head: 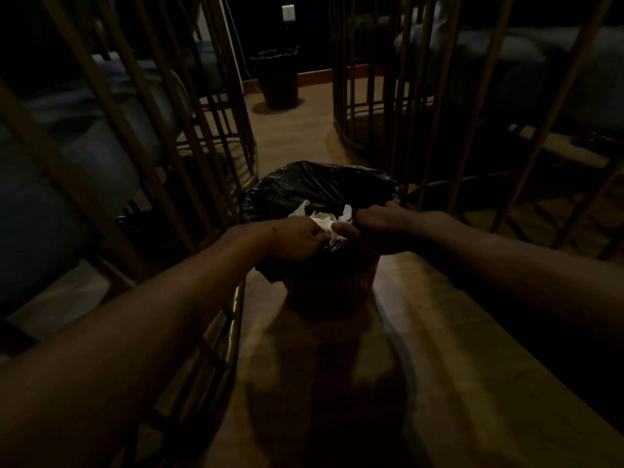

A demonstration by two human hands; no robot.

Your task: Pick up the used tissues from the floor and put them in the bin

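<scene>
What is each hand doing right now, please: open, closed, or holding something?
Left hand: closed on the white tissue, over the bin.
Right hand: fingers curled, touching the same tissue; whether its grip is closed cannot be told.

Dim lounge or waiting room, not a workshop. Cues: rattan chairs (189, 106) with grey cushions (77, 157) on both sides of the fingers (317, 233), wood floor (297, 136), lined wicker bin (332, 288) just under them, second bin (278, 79) and wall outlet (288, 12) far beyond.
</scene>
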